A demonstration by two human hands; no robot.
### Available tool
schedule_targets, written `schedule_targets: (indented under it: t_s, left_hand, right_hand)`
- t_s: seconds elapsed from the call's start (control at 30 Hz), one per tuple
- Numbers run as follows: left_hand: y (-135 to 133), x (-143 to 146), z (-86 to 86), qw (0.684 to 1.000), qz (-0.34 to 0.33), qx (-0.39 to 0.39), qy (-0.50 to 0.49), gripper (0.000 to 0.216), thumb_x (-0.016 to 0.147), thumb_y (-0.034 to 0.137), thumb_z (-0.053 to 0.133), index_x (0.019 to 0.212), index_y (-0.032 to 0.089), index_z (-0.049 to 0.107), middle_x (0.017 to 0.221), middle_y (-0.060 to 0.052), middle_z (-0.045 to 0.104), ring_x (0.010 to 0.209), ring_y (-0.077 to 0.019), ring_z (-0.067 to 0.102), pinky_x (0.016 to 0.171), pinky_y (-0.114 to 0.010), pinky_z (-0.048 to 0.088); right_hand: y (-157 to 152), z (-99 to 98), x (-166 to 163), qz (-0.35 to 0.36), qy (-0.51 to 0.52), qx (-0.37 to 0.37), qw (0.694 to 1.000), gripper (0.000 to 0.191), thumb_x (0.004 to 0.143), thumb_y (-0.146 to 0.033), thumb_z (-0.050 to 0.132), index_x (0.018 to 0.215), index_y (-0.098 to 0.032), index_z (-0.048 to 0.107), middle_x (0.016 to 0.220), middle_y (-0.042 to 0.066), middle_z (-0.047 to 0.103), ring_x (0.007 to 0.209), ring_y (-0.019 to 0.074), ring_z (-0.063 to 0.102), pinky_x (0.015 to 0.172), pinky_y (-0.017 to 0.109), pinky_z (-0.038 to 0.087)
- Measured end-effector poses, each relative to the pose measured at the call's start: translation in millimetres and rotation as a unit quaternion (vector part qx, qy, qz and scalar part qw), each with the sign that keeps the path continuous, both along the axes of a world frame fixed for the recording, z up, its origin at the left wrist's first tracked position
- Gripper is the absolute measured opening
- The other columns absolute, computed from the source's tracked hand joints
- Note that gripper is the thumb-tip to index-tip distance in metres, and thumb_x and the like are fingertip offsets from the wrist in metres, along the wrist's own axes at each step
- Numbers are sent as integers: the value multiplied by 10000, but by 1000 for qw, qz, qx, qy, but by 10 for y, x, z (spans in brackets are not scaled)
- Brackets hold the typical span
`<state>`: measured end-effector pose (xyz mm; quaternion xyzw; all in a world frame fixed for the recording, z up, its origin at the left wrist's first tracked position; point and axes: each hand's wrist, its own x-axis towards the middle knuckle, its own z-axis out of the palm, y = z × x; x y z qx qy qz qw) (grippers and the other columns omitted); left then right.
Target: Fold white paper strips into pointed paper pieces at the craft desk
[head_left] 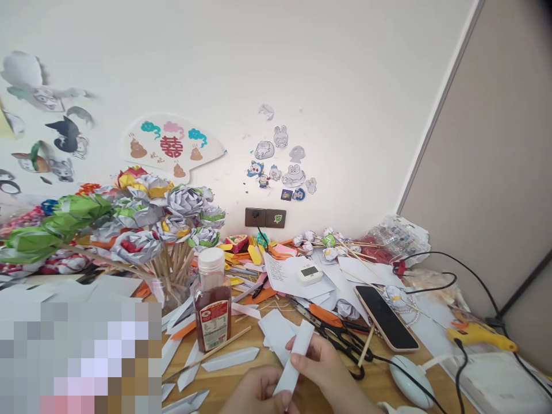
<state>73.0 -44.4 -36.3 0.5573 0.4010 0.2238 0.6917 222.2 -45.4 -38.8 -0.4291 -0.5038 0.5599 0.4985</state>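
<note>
So, far left on my surface [221,382] there's a big bunch of paper flowers [140,215], mostly white with green, yellow and red bits, stems down in what looks like a clear container [172,298]. Can't really make out the bottom of it behind the clutter.

Next along is a bottle [213,307], upright, white cap on, with dark reddish-brown stuff inside, not quite full by the look of it. A few folded paper pieces [230,359] lie flat just right of it.

Then me: my left hand [261,390] is pinching the near end of a white paper strip [297,351], and my right hand [319,362] has it further up, thumb on top, fingers curled behind. So neither hand has to reach; the strip sits right between them, long axis slanting from my left hand up and away to the right, far end poking past my right fingers.

Right of that: black-handled scissors [345,339] just beyond my right hand, a phone [387,318] lying face up, a clear plastic bag [401,237] of small bits I can't identify back by the wall, and a yellow glue gun [480,337].
</note>
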Motion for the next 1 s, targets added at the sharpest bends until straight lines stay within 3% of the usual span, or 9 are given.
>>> schedule_targets:
  t_s: [0.37, 0.73, 1.0]
  left_hand:
    - [27, 1, -103, 1000, 18, -11, -6, 566, 454, 639, 622, 692, 145, 481, 594, -23, 625, 436, -96, 520, 446, -217, 325]
    - [-6, 6, -51, 1000, 27, -11, 2, 528, 498, 633, 595, 701, 166, 456, 563, -9, 630, 429, -104, 533, 434, -210, 320]
    - [35, 16, -121, 1000, 24, -12, 12, 516, 493, 624, 603, 672, 160, 467, 516, 14, 617, 403, -72, 475, 437, -200, 306]
  right_hand:
    - [-50, 62, -22, -28, 29, -34, 999, 375, 578, -408, 709, 800, -130, 590, 755, 34, 586, 732, 189, 514, 663, 280, 389]
    - [-53, 90, -32, -37, 32, -40, 998, 374, 595, -393, 704, 825, -121, 588, 774, 37, 580, 750, 186, 509, 664, 277, 393]
    - [2, -7, -10, -16, 37, -23, 999, 365, 604, -410, 698, 811, -130, 590, 729, 23, 567, 699, 169, 502, 630, 260, 383]
